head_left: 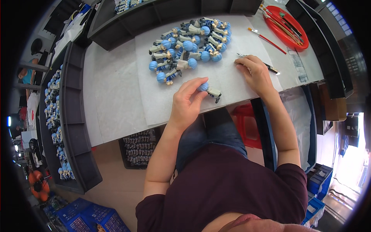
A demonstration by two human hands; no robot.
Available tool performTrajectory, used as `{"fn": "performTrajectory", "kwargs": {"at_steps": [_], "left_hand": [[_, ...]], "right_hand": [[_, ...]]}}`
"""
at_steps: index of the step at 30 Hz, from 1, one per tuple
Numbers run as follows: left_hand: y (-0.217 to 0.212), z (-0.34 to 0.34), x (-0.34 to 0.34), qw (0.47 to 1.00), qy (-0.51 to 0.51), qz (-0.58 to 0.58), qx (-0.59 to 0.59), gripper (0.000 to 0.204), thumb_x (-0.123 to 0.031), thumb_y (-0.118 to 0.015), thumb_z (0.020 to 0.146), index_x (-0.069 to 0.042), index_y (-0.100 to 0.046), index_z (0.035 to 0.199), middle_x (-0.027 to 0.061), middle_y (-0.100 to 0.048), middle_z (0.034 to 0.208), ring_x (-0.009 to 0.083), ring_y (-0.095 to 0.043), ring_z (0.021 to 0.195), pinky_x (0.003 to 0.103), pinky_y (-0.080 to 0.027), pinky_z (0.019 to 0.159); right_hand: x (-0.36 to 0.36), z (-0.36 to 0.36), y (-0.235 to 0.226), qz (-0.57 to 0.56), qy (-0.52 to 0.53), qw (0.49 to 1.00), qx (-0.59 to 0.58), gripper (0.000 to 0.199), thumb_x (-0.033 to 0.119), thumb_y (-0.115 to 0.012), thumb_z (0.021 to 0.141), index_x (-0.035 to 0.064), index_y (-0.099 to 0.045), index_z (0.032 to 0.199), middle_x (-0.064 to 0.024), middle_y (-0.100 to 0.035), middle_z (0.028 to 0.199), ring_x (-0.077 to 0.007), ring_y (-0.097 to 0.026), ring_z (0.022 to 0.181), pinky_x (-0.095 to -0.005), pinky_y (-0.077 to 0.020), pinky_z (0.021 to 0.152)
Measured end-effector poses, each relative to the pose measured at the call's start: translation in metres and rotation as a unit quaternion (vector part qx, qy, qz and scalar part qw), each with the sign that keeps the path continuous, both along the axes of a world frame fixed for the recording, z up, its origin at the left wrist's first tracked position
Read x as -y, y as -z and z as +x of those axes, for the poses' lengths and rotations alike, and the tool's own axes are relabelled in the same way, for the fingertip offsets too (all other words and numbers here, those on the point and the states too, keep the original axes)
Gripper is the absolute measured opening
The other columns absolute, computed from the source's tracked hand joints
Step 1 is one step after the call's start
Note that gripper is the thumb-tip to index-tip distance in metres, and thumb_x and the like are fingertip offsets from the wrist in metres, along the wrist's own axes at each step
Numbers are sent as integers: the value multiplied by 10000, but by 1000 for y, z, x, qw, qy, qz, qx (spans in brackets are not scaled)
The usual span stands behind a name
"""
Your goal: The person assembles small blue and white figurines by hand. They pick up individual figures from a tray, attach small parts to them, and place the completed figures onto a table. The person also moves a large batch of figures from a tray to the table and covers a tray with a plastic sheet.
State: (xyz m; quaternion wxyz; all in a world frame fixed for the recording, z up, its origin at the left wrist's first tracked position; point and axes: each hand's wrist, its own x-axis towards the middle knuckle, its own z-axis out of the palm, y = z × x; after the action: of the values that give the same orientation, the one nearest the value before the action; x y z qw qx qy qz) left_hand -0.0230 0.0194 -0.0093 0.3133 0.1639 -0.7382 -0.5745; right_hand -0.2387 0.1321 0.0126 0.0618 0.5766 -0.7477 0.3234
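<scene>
1. The left hand reaches up from the lower edge on a bare forearm, wrist bent slightly, thumb and fingers curled around a small plastic figurine with a round blue head and pale grey body. The fingertips pinch the blue head while the body and dark feet stick out to the right, resting on the white paper sheet near the table's near edge.
2. The right hand lies palm-down on the same sheet, further right, forearm angled in from the lower right. Its fingers are bent and closed over a slim craft knife with a dark handle, whose metal tip shows left of the knuckles.
3. Beyond both hands, a heap of matching blue-headed figurines lies in the middle of the sheet, well apart from the held one.
4. Further right, a thin red-handled paintbrush lies loose on the table, near a round red plastic tray holding more brushes.
5. At the left, a long dark tray holds rows of similar figurines.
</scene>
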Motion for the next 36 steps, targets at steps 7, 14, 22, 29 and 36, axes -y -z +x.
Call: {"fn": "performTrajectory", "kwargs": {"at_steps": [7, 14, 22, 29, 36], "left_hand": [[-6, 2, 1, 998, 8, -51, 24, 380, 36, -698, 715, 5, -596, 1080, 76, -573, 1031, 111, -566, 888, 233, -473, 791], [-4, 2, -3, 998, -3, -67, 0, 367, 23, -771, 630, 1, -604, 957, 59, -560, 938, 132, -579, 877, 247, -489, 761], [-8, 0, -8, 991, -14, -130, -8, 366, 4, -787, 604, -22, -604, 921, 73, -559, 927, 159, -583, 785, 266, -499, 665], [-4, -1, -9, 990, -26, -131, -42, 385, -15, -795, 594, -32, -600, 925, 94, -581, 1021, 150, -589, 738, 260, -497, 634], [-9, 1, -7, 994, 16, -104, -19, 383, -43, -801, 610, -27, -605, 938, 131, -594, 1119, 148, -598, 758, 256, -495, 662]], "right_hand": [[-7, 46, -16, -30, -25, 966, 257, 172, -22, -511, 858, 0, -612, 996, -84, -594, 815, -178, -577, 690, -265, -464, 632], [-16, 83, -3, -57, -9, 898, 435, 193, 3, -582, 850, -15, -597, 1042, -66, -604, 810, -92, -585, 703, -225, -490, 607], [-16, 90, 4, -84, 8, 859, 506, 214, 37, -589, 861, -20, -581, 1067, -61, -599, 850, -98, -587, 736, -214, -473, 646], [-19, 75, 7, -163, -81, 464, 867, 365, 116, -558, 897, -33, -461, 1216, -84, -574, 942, -95, -552, 745, -197, -449, 618], [-19, 78, -1, -165, -6, 568, 806, 348, 114, -583, 883, -43, -498, 1183, -126, -591, 1013, -122, -579, 789, -189, -486, 670]]}}
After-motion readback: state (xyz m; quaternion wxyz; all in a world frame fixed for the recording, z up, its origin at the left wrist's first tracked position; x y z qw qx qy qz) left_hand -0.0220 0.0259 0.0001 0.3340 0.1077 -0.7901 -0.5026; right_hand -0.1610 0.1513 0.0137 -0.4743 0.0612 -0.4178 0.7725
